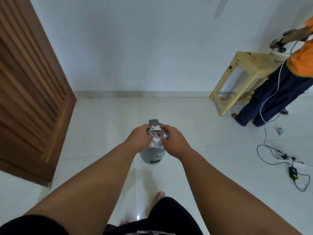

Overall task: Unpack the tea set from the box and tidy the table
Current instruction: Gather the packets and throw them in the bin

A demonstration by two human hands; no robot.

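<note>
A grey pedal bin (153,154) stands on the white tiled floor straight ahead, its lid (153,122) tipped up at the back. Directly above its mouth my left hand (141,136) and my right hand (169,139) both grip a crumpled bundle of clear plastic and white paper wrapping (156,135). The hands hide most of the bundle and the bin's opening. No tea set or box is in view.
A brown wooden door (30,92) stands open on the left. At the back right is a pale wooden table (243,72) with another person (284,82) beside it. Cables, a power strip (294,161) and a black adapter (293,173) lie on the floor at right.
</note>
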